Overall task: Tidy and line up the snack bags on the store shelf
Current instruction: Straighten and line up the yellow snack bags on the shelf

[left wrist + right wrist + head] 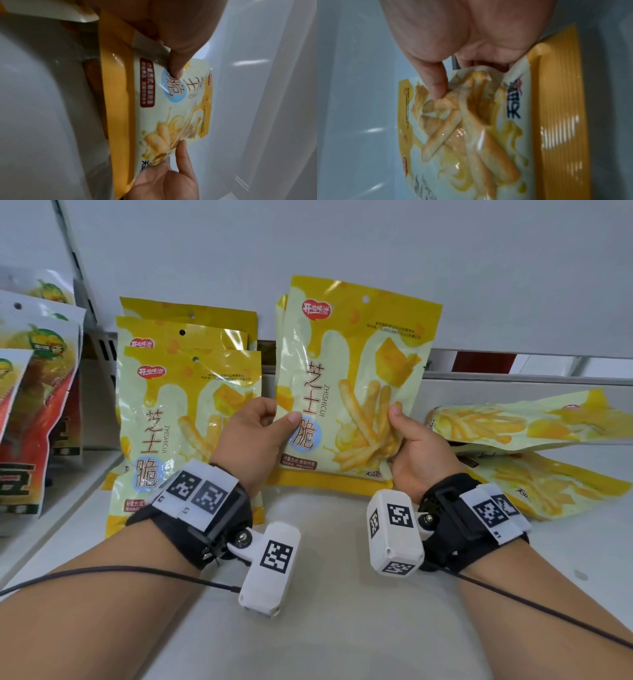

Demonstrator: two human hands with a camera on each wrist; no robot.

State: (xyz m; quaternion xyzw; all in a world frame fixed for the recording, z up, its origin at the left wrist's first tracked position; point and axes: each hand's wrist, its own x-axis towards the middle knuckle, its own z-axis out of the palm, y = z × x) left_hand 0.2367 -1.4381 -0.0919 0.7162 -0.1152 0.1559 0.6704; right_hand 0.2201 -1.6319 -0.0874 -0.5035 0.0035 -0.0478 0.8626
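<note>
White shelf (pixel 325 628): bare surface across lower frame, in front of the bags. Upright glossy yellow snack bag with fries print (pixel 352 378) stands at centre, bottom seal on shelf, back wall just behind. Left hand (pixel 253 433) pinches its left edge, thumb on front; right hand (pixel 414 446) pinches its right edge. Standing yellow bag stack (pixel 185 405) centre-left; flat-lying yellow bags (pixel 520 426) at right; red-and-green bags (pixel 30 405) at far left.

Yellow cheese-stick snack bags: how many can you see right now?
At least 7: three standing stacked at left, the upright one held in both hands with another's edge behind it, two lying flat at right. More may be hidden.
</note>
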